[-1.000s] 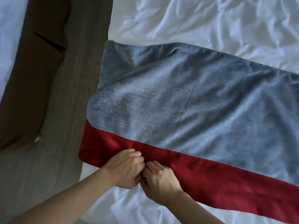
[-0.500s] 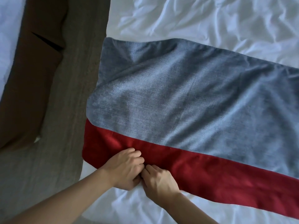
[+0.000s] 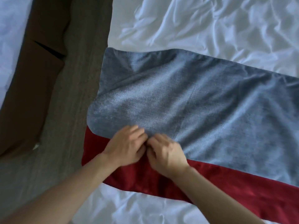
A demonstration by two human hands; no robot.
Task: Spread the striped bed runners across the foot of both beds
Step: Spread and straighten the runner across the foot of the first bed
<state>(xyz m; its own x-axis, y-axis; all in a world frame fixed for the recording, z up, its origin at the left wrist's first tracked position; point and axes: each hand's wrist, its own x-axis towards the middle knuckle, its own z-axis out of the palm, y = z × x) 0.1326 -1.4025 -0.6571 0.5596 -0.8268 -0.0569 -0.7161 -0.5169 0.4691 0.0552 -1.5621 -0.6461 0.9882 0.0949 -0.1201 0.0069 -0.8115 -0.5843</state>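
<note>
Two bare forearms reach in from the bottom edge over the rumpled white sheet (image 3: pixel 139 207). The left hand (image 3: pixel 125 145) and right hand (image 3: pixel 166 153) sit knuckle to knuckle, fingers curled down onto the runner (image 3: pixel 202 107) where its red stripe (image 3: pixel 226 191) meets the grey part; motion blur hides whether they pinch the cloth or only press it. The runner lies across the bed, its end draping over the left side. Beyond it the white sheet is wrinkled. To the left runs grey carpet (image 3: pixel 64 126), then a second bed (image 3: pixel 11 38) with a brown base.

head view steeply down, close over the bed (image 3: pixel 210 29)
</note>
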